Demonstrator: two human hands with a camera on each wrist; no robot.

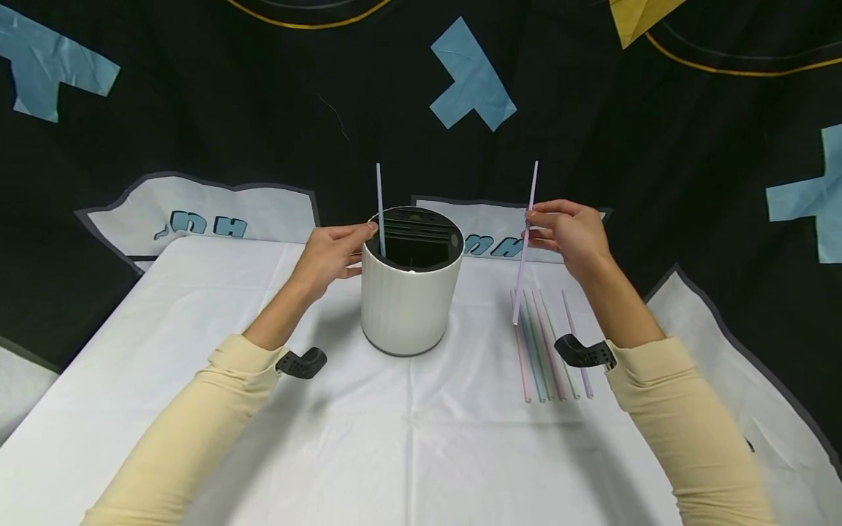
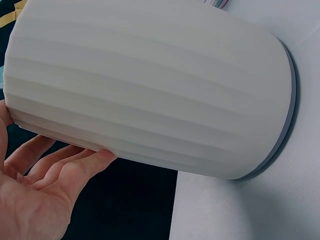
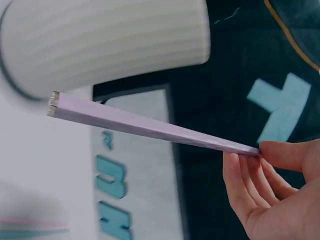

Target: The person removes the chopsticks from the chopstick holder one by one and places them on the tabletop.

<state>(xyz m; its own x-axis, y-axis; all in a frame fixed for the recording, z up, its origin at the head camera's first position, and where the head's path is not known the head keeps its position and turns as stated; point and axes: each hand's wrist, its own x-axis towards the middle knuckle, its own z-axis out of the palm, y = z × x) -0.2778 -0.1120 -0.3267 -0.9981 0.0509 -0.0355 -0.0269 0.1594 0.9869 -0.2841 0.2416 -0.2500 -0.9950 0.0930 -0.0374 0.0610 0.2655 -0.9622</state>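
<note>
A white ribbed container with a black slotted insert stands in the middle of the white cloth. One pale blue straw stands upright in it at the left rim. My left hand rests against the container's upper left side with straight fingers near that straw; the left wrist view shows the fingers touching the container wall. My right hand pinches a lilac straw, nearly upright, to the right of the container. The right wrist view shows that straw in my fingertips, beside the container.
Several coloured straws lie side by side on the white cloth below my right hand. Black camera mounts sit on both wrists. A black backdrop with blue patches lies beyond the table.
</note>
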